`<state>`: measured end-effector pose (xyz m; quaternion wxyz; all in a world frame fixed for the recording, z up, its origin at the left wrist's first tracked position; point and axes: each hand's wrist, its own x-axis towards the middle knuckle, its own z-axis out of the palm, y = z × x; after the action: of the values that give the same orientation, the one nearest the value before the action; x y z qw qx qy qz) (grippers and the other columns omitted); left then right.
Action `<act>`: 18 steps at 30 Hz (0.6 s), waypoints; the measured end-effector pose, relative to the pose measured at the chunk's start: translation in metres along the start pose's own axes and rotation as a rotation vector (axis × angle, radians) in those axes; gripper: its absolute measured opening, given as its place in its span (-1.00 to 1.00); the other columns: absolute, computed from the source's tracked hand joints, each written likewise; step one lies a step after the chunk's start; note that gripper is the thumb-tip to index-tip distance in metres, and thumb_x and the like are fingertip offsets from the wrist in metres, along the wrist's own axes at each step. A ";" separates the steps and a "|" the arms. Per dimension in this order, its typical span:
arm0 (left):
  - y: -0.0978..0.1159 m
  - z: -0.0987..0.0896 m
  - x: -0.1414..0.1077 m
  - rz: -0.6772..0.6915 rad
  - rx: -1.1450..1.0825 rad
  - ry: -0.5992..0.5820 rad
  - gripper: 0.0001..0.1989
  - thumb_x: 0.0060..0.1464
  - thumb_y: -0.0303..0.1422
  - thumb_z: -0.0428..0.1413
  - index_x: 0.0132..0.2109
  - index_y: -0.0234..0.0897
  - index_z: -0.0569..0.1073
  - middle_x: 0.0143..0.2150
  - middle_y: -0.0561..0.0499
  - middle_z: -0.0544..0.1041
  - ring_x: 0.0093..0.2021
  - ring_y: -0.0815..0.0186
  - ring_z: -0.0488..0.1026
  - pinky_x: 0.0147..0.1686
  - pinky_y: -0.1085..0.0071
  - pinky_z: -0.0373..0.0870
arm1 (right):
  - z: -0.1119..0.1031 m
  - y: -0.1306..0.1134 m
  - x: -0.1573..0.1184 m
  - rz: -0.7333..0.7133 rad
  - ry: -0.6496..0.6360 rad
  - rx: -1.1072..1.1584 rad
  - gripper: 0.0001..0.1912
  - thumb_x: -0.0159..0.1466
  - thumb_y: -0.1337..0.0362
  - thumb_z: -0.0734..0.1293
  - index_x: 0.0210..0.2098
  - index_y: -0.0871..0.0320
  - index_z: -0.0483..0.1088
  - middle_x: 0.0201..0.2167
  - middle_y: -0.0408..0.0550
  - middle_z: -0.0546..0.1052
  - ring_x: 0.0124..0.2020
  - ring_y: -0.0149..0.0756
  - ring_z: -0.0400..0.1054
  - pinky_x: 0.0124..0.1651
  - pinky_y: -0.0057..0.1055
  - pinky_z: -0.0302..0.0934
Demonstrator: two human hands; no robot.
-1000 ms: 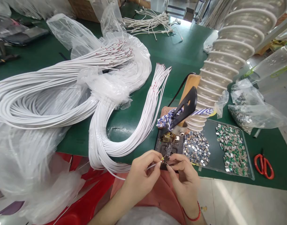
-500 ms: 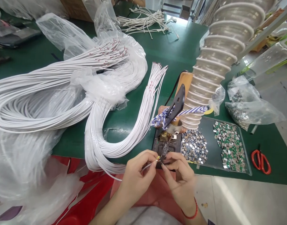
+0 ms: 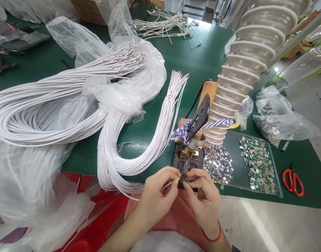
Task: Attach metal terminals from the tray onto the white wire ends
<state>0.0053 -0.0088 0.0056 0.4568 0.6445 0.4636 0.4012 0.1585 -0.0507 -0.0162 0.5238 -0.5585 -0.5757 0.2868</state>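
Observation:
My left hand (image 3: 160, 190) pinches a white cable (image 3: 168, 184) close to its end, in front of a dark work block (image 3: 177, 161). My right hand (image 3: 204, 194) is closed, with thumb and fingertips together right beside the cable's tip; whatever is between them is too small to make out. Just beyond the fingertips stands a fixture with a black slotted handle (image 3: 199, 117), tied with blue-and-white cord (image 3: 180, 131). A bundle of white cables (image 3: 152, 150) curves round on the left, its stripped ends showing red.
Right of the block, a clear tray (image 3: 237, 164) carries small metal connectors (image 3: 218, 164) and green-and-silver connectors (image 3: 260, 164). Red-handled scissors (image 3: 293, 182) lie at the right. A ribbed hose (image 3: 236, 80) comes down behind the fixture. Plastic-wrapped cable coils (image 3: 58, 101) cover the left side.
The whole view has shifted slightly, so things appear a little further right. Both hands stay together at the cable's tip, with only small finger movements.

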 end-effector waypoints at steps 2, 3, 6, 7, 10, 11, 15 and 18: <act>0.001 0.000 0.001 0.009 -0.010 0.005 -0.78 0.18 -0.58 0.05 -0.39 -0.26 0.46 -0.31 -0.02 0.62 -0.35 0.34 0.57 -0.36 0.54 0.45 | -0.001 0.000 0.001 -0.019 -0.003 0.003 -0.79 0.31 0.51 0.41 -0.35 0.06 0.47 -0.20 -0.05 0.58 -0.16 -0.26 0.54 -0.13 -0.36 0.50; 0.001 -0.001 0.001 0.008 -0.014 0.005 -0.78 0.18 -0.57 0.05 -0.39 -0.26 0.47 -0.31 -0.02 0.62 -0.35 0.35 0.57 -0.37 0.55 0.45 | -0.001 0.000 0.001 -0.023 -0.006 0.005 -0.79 0.31 0.52 0.41 -0.34 0.06 0.47 -0.21 -0.06 0.59 -0.15 -0.26 0.54 -0.12 -0.37 0.50; -0.001 -0.003 0.001 -0.009 -0.013 -0.002 -0.78 0.17 -0.58 0.05 -0.40 -0.26 0.46 -0.32 -0.01 0.62 -0.36 0.36 0.56 -0.37 0.56 0.45 | -0.002 -0.001 0.000 -0.015 -0.028 0.001 -0.80 0.31 0.51 0.41 -0.34 0.07 0.48 -0.21 -0.06 0.59 -0.15 -0.27 0.55 -0.12 -0.38 0.50; -0.003 -0.003 0.000 -0.016 -0.006 -0.006 -0.78 0.17 -0.58 0.05 -0.41 -0.26 0.46 -0.32 -0.01 0.62 -0.36 0.36 0.56 -0.36 0.56 0.46 | -0.003 -0.001 -0.001 -0.009 -0.038 -0.004 -0.81 0.31 0.50 0.41 -0.34 0.07 0.49 -0.21 -0.06 0.59 -0.15 -0.27 0.55 -0.13 -0.38 0.50; -0.007 -0.004 -0.005 -0.038 0.010 -0.026 -0.78 0.15 -0.58 0.05 -0.41 -0.26 0.46 -0.32 -0.01 0.62 -0.34 0.34 0.58 -0.32 0.54 0.48 | -0.004 -0.001 -0.005 0.002 -0.061 -0.007 -0.81 0.31 0.49 0.40 -0.36 0.07 0.47 -0.20 -0.04 0.61 -0.17 -0.26 0.56 -0.16 -0.39 0.50; -0.008 -0.003 -0.007 -0.046 0.011 -0.037 -0.78 0.15 -0.57 0.05 -0.41 -0.26 0.46 -0.32 -0.01 0.62 -0.34 0.34 0.58 -0.32 0.53 0.48 | -0.005 -0.001 -0.007 0.003 -0.067 -0.002 -0.81 0.31 0.49 0.40 -0.36 0.07 0.46 -0.20 -0.04 0.61 -0.18 -0.27 0.56 -0.17 -0.40 0.50; -0.013 -0.001 -0.017 -0.073 0.004 -0.080 -0.79 0.14 -0.55 0.03 -0.41 -0.25 0.45 -0.32 -0.03 0.63 -0.37 0.31 0.58 -0.43 0.51 0.44 | -0.011 0.000 -0.014 0.009 -0.091 0.022 -0.82 0.34 0.47 0.38 -0.33 0.07 0.45 -0.21 -0.05 0.62 -0.22 -0.29 0.56 -0.18 -0.40 0.51; -0.015 0.000 -0.022 -0.067 -0.003 -0.110 -0.78 0.14 -0.56 0.02 -0.41 -0.25 0.45 -0.33 -0.04 0.62 -0.37 0.29 0.58 -0.43 0.50 0.45 | -0.018 0.000 -0.020 0.035 -0.062 0.048 -0.85 0.38 0.44 0.35 -0.30 0.07 0.44 -0.27 -0.07 0.61 -0.24 -0.30 0.55 -0.19 -0.41 0.50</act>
<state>-0.0037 -0.0273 -0.0105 0.4959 0.6490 0.4584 0.3504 0.1721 -0.0740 -0.0169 0.5140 -0.5465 -0.5747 0.3270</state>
